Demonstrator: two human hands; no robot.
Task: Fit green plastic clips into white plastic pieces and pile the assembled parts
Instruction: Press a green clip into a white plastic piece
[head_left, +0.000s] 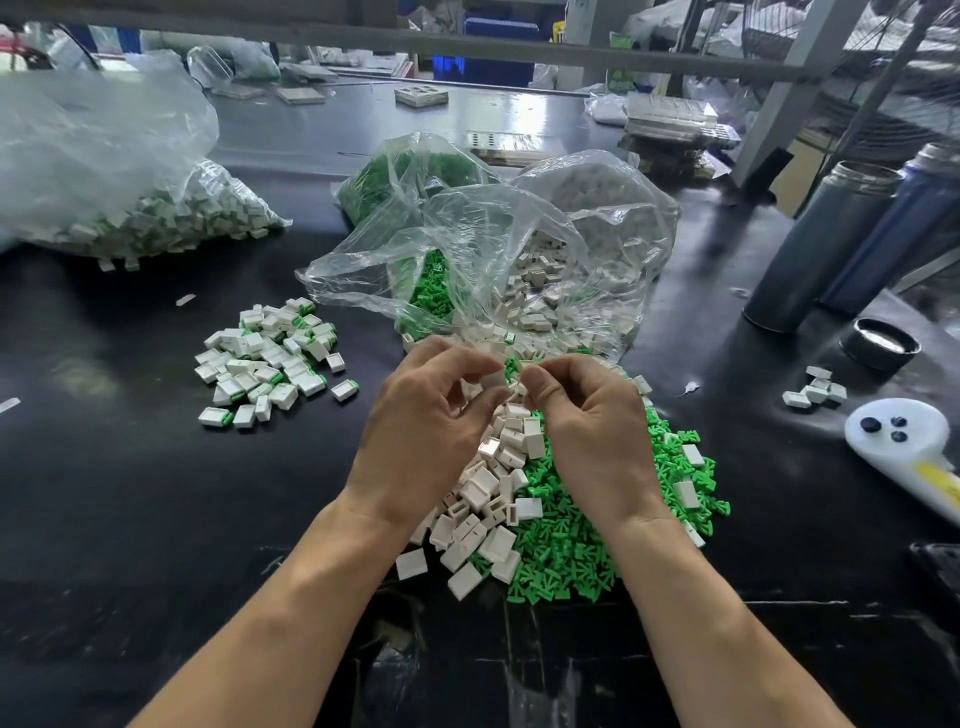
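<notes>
Fingertips do the work: your left hand (431, 415) pinches a small white piece (492, 375) at its flat sides, and your right hand (582, 415) has its fingers curled at a green clip (511, 366) right beside that piece, though you cannot tell how firmly it holds it. Both parts look tiny, light, hard and smooth, so you should squeeze the flat sides, keep them straight, and push gently until they fit. Under your hands lie loose white pieces (478, 519) and loose green clips (571, 551) on the table (156, 493), and the finished pile (270, 358) sits well apart to your left.

No legible text or labels anywhere.
</notes>
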